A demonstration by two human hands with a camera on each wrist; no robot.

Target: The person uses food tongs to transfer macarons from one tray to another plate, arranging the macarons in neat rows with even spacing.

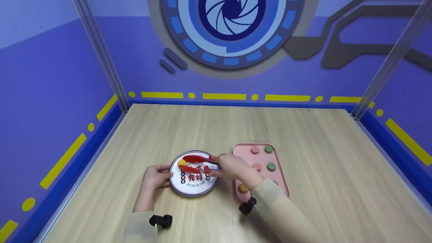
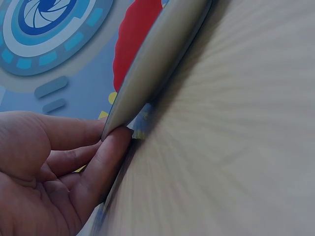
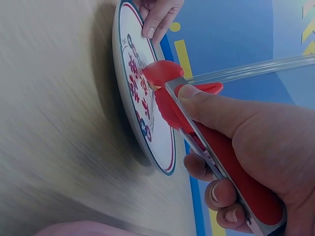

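Observation:
My left hand [image 1: 156, 177] pinches the left rim of a round white plate [image 1: 193, 191] printed with red characters. In the left wrist view, thumb and fingers grip the plate's edge [image 2: 157, 54], which looks raised off the tabletop on that side. My right hand [image 1: 233, 166] holds red-tipped tongs [image 1: 194, 158] with metal arms, reaching in from the plate's right. The tong tips stand either side of a small round yellow piece [image 1: 182, 163] at the plate's upper left. From the right wrist, fingers wrap the red and silver handle [image 3: 246, 182]; the tips mostly hide the piece.
Right of the plate lies a pink tray [image 1: 281, 179] with several small round pieces: pink [image 1: 255, 150], green [image 1: 268, 149] and orange [image 1: 242, 188]. My right forearm crosses its lower part. Blue printed walls [image 1: 216, 84] enclose the wood-grain table [image 1: 162, 128].

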